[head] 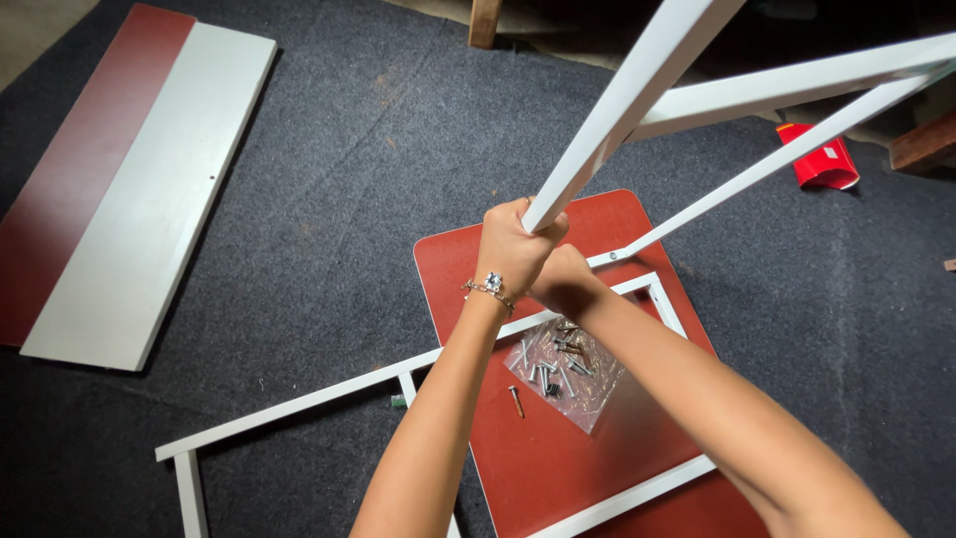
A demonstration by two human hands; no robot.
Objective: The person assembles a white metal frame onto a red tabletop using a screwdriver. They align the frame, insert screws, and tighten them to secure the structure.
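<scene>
Both hands up together at the lower end of a white tube (637,75) slanting in from the top of the view. Left hand (513,244) wrapped round the tube end, fingers curled tight in a fist about it, a silver bracelet (489,289) on the wrist. Right hand (566,281) just below and touching the left, seen from the back; fingers hidden, so cannot tell whether closed on the tube or only pressed against it. Tube joined higher up to further white bars (797,80) running off to the right, one thin bar coming down to a bracket beside the hands. Beneath, on dark grey carpet (339,179), a red board (538,468) with rounded corners, a flat white frame (299,403) lying across it and out to the left. On the board, right under the forearms, a clear bag (573,374) of screws, one loose screw (516,401) just beside it. Well apart at upper left, a long panel (129,189), half red, half white, flat on the carpet. At upper right, a small red object (822,159) near the bars.
</scene>
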